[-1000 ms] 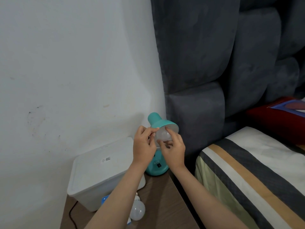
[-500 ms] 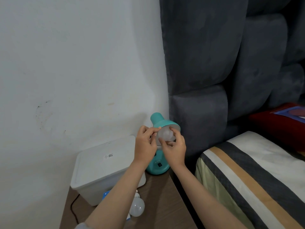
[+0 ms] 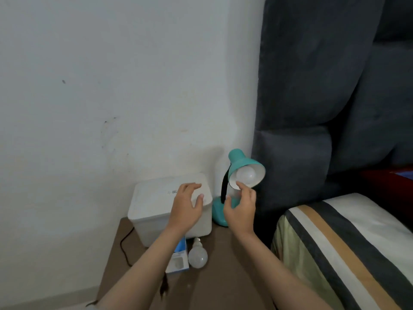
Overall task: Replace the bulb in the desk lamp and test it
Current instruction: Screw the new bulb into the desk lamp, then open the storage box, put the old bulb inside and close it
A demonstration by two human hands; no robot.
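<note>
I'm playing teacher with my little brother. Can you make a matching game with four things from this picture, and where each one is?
Things:
1. bulb in the lamp
2. loose bulb
3. white box
4. striped blanket

Places:
A. lying on the brown table, next to a blue carton
B. on the bed at the right
C. inside the teal shade
D. against the wall, left of the lamp's base

Right pairs: 1-C, 2-A, 3-D, 4-B
</note>
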